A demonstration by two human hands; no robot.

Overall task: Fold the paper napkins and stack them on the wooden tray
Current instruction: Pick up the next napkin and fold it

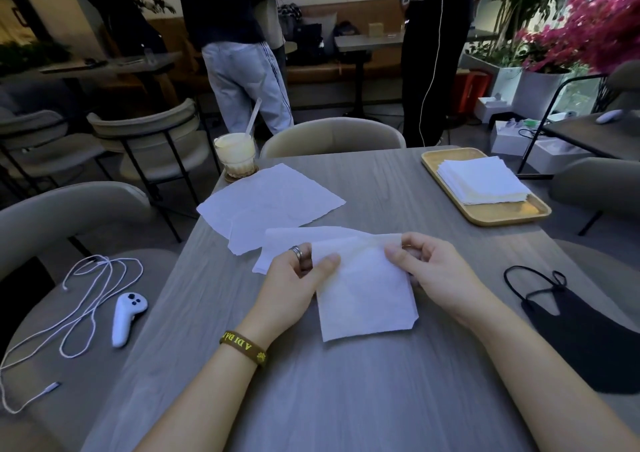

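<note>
A white paper napkin (363, 292) lies partly folded on the grey table (346, 399) in front of me. My left hand (294, 278) pinches its upper left edge between thumb and fingers. My right hand (433, 271) pinches the upper right corner. Behind it, two or three unfolded napkins (270, 198) lie spread flat. At the far right stands the wooden tray (502, 217) with a stack of folded napkins (483, 181) on it.
A glass of pale drink with a straw (235, 153) stands at the table's far left corner. A black face mask (585, 327) lies at the right. On the seat to the left lie a white controller (126, 318) and a white cable (79, 306). People stand beyond the table.
</note>
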